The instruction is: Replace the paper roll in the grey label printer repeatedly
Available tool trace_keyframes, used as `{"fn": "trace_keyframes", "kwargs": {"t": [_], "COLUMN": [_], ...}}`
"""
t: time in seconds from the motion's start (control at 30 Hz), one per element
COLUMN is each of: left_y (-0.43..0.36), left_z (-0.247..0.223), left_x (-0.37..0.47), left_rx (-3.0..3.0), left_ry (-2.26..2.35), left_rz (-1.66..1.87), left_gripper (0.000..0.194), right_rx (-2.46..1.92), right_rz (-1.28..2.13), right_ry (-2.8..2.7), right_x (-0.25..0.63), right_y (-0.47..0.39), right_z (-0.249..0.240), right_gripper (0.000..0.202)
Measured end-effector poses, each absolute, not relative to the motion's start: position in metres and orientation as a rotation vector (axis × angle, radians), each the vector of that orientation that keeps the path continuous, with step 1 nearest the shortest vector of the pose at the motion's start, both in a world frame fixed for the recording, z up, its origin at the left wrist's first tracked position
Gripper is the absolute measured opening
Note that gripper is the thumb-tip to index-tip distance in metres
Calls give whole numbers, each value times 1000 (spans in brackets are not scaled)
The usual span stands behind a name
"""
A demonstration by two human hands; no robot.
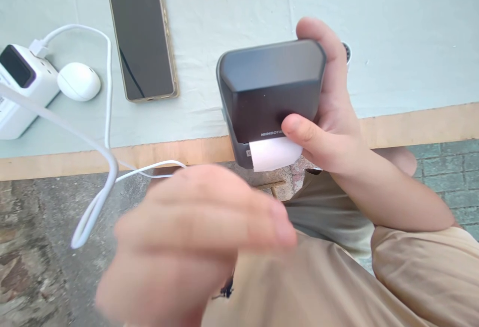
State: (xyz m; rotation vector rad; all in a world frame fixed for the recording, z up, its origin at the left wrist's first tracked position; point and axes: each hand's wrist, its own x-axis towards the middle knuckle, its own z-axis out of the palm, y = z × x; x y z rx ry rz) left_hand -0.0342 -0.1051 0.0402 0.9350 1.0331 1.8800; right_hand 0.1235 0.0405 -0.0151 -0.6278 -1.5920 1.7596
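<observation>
Right hand: I have the right hand point(335, 117) wrapped firmly round the printer point(265, 105) from its three o'clock side, thumb pressed across the front face and one finger hooked over the corner at one o'clock; the other fingers are hidden.
Hold quality: I judge this grip secure, but the thumb overlaps a corner of the paper strip point(276, 155); I'd slide it up toward twelve so that the paper stays free.
Left hand: The left hand point(187, 247) sits blurred at seven o'clock, fingers pressed together and pointing toward three; I cannot tell whether anything is pinched underneath.
Left-hand approach: Should I bring it to the paper, I'd come in slowly from six o'clock and pull evenly, without twisting, since a sideways tug could tear it.
Printer place: Just on the one o'clock side of my view's centre, raised over the near edge of the tabletop point(224, 7), its paper end pointing to six.
Printer looks: Dark casing with rounded corners, a lighter sheen along the twelve o'clock end, and pale NIIMBOT lettering just above the slot.
Paper looks: White, short, slightly curved, no print visible to me.
Surroundings: From the printer, a phone point(144, 40) lies at ten o'clock; the white power block point(43, 85) lies beyond it toward nine, and a white cable point(78, 239) loops at eight.
</observation>
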Motion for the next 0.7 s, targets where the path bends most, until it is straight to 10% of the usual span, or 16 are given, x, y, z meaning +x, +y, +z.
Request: {"fn": "trace_keyframes", "kwargs": {"t": [0.33, 0.7], "left_y": [-21, -19], "left_z": [-49, -49], "left_x": [-39, -38], "left_rx": [1236, 1421], "left_ry": [975, 1137], "left_rz": [2133, 2107], "left_gripper": [15, 19], "right_rx": [-695, -666], "right_rz": [1684, 1673], "right_ry": [-1668, -1668], "right_x": [126, 123], "right_y": [37, 39], "right_z": [-13, -15], "right_gripper": [70, 71]}}
